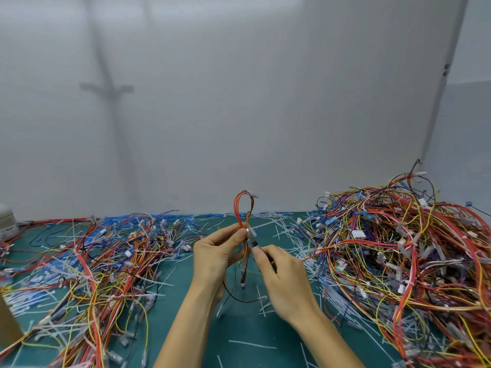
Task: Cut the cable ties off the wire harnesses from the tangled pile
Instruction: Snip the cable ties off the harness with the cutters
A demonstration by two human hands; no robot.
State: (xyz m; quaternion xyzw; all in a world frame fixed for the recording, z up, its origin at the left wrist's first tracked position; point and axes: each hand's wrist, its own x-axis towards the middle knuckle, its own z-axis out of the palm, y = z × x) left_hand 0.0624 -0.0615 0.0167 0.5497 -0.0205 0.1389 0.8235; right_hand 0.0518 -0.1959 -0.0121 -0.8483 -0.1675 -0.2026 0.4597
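My left hand (215,254) pinches a small wire harness (243,208) of red, orange and yellow wires, held upright above the green mat. Its loop stands above my fingers and its ends hang down below them. A white cable tie (252,231) sits on the harness just beside my left thumb. My right hand (281,282) grips a small cutting tool (254,241) whose metal tip is at the harness, right under the tie. The tool's handle is hidden in my fist. A tall tangled pile of harnesses (403,251) lies to the right.
A flatter spread of harnesses (101,261) covers the left of the green mat (239,341). Loose cut ties (289,232), white and blue, litter the mat's middle and back. A white wall stands behind. A brown object (8,320) sits at the left edge.
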